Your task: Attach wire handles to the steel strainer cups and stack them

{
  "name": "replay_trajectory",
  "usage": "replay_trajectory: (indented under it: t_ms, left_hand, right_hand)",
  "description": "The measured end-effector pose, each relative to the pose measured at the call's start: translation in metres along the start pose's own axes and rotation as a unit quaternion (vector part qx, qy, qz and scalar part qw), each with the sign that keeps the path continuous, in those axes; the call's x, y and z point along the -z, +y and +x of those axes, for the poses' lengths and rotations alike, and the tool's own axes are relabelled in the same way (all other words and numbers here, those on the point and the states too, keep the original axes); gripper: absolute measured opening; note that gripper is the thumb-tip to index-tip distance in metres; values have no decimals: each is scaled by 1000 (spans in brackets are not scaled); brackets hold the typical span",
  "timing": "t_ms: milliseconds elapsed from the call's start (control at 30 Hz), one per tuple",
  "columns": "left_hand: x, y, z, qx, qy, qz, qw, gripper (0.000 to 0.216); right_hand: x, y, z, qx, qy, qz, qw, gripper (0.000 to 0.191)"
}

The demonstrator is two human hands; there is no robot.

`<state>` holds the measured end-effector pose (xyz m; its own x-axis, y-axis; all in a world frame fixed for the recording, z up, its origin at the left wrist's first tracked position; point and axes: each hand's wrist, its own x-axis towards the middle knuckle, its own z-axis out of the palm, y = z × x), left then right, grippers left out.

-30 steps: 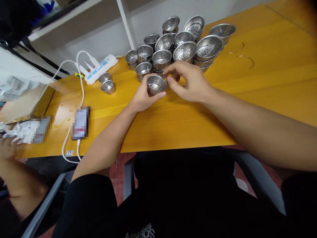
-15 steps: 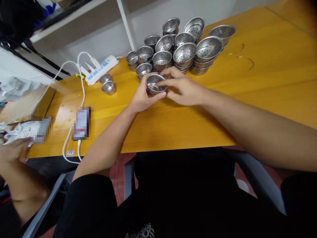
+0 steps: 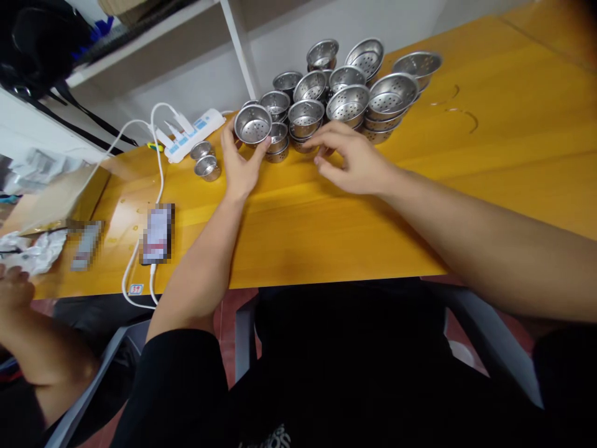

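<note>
My left hand [image 3: 242, 165] grips a perforated metal cup [image 3: 253, 126] by its sides, thumb on the right, with the open top tilted toward me. It is at the left end of the grouped cups and partly hides a small one behind it. My right hand [image 3: 352, 155] is just in front of the stacks with fingers bent and apart, and nothing shows between them. Close to its fingertips stands a stack of perforated cups [image 3: 305, 117]. Wider perforated bowls [image 3: 392, 94] are stacked to the right of that.
Two small cups [image 3: 207, 168] stand apart on the yellow table [image 3: 326, 242], by a white power strip [image 3: 196, 134]. A phone [image 3: 158, 233] lies on the left with a cable [image 3: 130, 264]. Thin curved strips [image 3: 461, 111] lie at right. Another person's hand [image 3: 16, 289] is at far left.
My left hand has carried the cup left and up, away from my right hand. My right fingers are out of the cup. The other person's hand has shifted left.
</note>
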<state>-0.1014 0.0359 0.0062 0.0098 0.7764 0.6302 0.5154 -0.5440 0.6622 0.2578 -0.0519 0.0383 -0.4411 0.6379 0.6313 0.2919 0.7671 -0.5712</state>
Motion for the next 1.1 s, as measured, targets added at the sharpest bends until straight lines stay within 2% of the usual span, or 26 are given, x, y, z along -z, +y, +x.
replay_trajectory:
  t_ms: [167,367,667,800,967,1100]
  left_hand:
    - [-11,-15,2,-16,-61,-30,998,115]
    - [-13,-4,-2,6,-105,-19,994,110]
    - [-6,8,-8,24,-93,3,995,104]
    - [-4,0,-6,15,-116,-7,993,105]
    - [-10,-17,-4,0,-133,-37,990,108]
    - [-12,-16,-6,5,-140,-35,989,101]
  right_hand:
    - [-4,-3,0,-23,-35,-3,999,36]
    - [-3,-11,3,-44,-119,6,992,32]
    - [2,-9,3,-53,-140,-9,989,35]
    - [2,-10,4,-73,-149,-3,986,37]
    - [2,-10,4,-84,-156,8,984,39]
    - [2,-8,3,-89,-161,10,983,38]
